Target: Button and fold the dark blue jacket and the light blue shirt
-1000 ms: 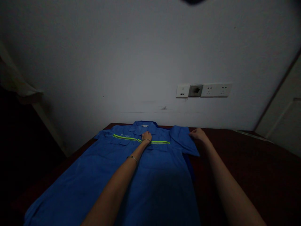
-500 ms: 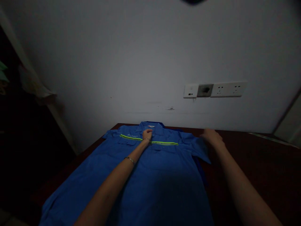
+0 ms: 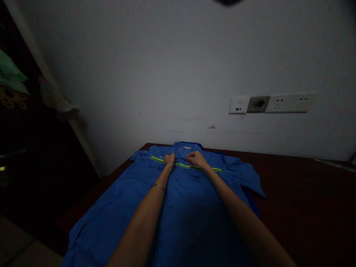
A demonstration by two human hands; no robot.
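A blue short-sleeved work shirt [image 3: 130,200] lies spread front up, its collar toward the wall and a yellow-green stripe across the chest. Just below the collar, at the left side of the front opening, my left hand [image 3: 169,158] is closed on the cloth; a bracelet circles that wrist. On the other side of the opening, my right hand [image 3: 197,159] has its fingers bent together in a pinch at the collar's lower edge. The small fold between those fingertips is hard to make out. Darker blue cloth [image 3: 252,203] shows from beneath the shirt's right side.
The shirt lies on a dark reddish-brown tabletop [image 3: 300,193] that meets a pale wall [image 3: 167,74]. A row of wall sockets [image 3: 289,104] is at the right. Light green cloth [image 3: 12,72] hangs at the far left, near a dark door [image 3: 33,155].
My right hand has moved left from the right sleeve to the collar. My left hand has shifted slightly to the left side of the front opening. The view has turned a little left.
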